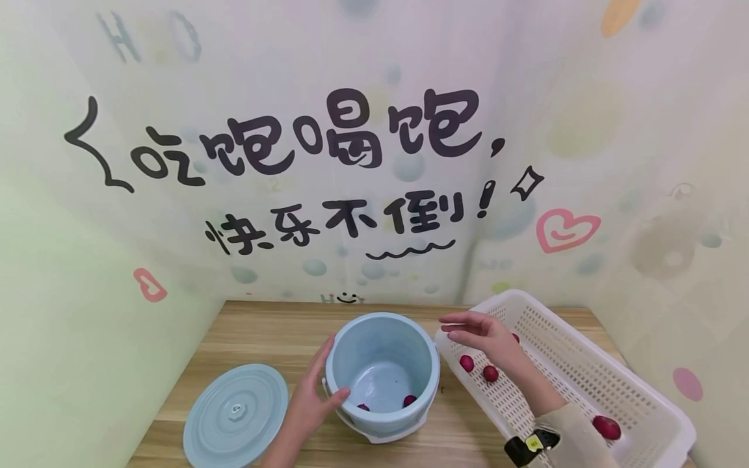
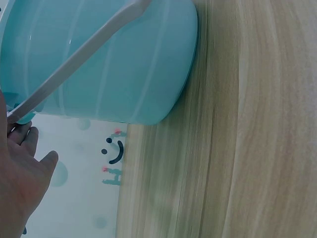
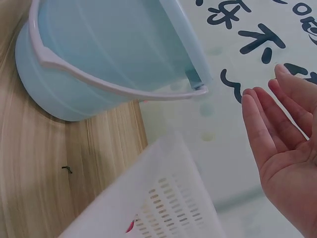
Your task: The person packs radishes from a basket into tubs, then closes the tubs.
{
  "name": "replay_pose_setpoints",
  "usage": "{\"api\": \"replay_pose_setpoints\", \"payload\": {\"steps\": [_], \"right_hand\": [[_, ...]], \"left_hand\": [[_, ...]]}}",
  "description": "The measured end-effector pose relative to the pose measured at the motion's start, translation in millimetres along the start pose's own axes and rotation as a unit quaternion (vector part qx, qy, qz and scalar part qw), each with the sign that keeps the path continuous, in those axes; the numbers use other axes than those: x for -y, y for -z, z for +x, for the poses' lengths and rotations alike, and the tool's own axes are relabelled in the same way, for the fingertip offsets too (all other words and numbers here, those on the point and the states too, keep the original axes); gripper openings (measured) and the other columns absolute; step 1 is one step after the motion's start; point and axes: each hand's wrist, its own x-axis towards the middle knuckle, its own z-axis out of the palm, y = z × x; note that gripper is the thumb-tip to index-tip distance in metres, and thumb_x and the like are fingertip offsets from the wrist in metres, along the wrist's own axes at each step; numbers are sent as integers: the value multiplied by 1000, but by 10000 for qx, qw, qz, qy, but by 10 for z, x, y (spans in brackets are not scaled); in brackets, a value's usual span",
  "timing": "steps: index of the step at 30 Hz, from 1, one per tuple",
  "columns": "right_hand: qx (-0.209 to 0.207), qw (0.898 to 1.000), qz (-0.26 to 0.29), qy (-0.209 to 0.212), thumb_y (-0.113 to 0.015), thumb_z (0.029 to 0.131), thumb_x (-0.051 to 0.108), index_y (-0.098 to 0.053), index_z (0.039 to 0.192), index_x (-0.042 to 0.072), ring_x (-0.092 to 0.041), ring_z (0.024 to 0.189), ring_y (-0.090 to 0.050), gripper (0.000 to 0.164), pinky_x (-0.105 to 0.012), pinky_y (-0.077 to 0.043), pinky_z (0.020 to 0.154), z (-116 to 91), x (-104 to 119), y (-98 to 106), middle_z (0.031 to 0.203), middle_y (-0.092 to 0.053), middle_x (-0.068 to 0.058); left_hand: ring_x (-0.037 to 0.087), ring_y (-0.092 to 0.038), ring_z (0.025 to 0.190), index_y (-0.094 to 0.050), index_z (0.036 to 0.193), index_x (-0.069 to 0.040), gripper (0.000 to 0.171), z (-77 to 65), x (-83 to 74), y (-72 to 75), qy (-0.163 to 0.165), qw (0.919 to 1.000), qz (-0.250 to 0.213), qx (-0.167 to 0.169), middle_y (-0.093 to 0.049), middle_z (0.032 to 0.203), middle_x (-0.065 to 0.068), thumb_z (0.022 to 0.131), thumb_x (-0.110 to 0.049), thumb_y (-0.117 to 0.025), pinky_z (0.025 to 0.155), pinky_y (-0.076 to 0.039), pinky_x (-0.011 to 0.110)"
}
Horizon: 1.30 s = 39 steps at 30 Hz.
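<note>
A light-blue plastic bucket (image 1: 383, 426) stands on the table with its mouth up. Inside it, at the near side, lie two dark-red radishes (image 1: 409, 401). My left hand (image 1: 310, 403) holds the bucket's left rim, thumb over the edge and fingers along the outside. In the left wrist view its fingers sit by the end of the white handle (image 2: 74, 62). My right hand (image 1: 488, 338) hovers over the left edge of a white perforated basket (image 1: 585, 344), fingers loosely bent and holding nothing. Several red radishes (image 1: 490, 374) lie in that basket; the right forearm hides part of it.
The bucket's round blue lid (image 1: 236, 416) lies on the wooden table (image 1: 281, 325) at the left. A tiny dark scrap (image 3: 67, 169) rests on the wood between bucket and basket. Behind the table rises a wall (image 1: 328, 273) with black lettering.
</note>
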Motion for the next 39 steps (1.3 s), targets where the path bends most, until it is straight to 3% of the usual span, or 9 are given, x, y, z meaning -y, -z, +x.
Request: {"api": "replay_pose_setpoints", "payload": {"steps": [10,16,28,35,39], "right_hand": [[-9,9998,-86,160,-65,96,17,-62,130,-1,-9,113,-69,38,-15,-54,92,-14,-72,168,128,-66,-23],[-106,9994,-181,281,-63,97,15,-61,130,-2,-2,110,-68,37,-16,-55,92,-32,-115,277,122,-72,-3],[-464,9985,-229,172,-60,99,16,-59,131,-3,4,106,-66,37,-12,-53,91,-128,-257,528,121,-72,2],[-687,9971,-333,12,-59,100,18,-58,132,-4,6,105,-65,39,-12,-53,88,-167,-346,614,114,-69,23],[-847,9954,-449,-65,-60,100,20,-59,132,-3,8,103,-63,40,-13,-54,86,-188,-392,643,112,-67,28]], "left_hand": [[42,-38,145,-35,156,-20,91,-6,-3,-1,-20,10000,-10,-8,-37,161,7,78,-35,-78,107,-38,72],[42,-37,145,-35,156,-20,91,-9,11,7,-61,10000,-1,-20,-37,161,8,78,-35,-79,107,-37,72],[42,-37,145,-34,156,-23,92,3,5,10,-88,9999,-58,42,-37,161,9,77,-34,-79,107,-38,71],[42,-37,145,-35,156,-19,91,5,16,7,-123,9999,-52,21,-37,160,11,77,-34,-79,107,-38,72],[41,-38,145,-35,156,-17,91,8,16,3,-147,9999,-52,8,-38,160,11,77,-34,-78,107,-38,72]]}}
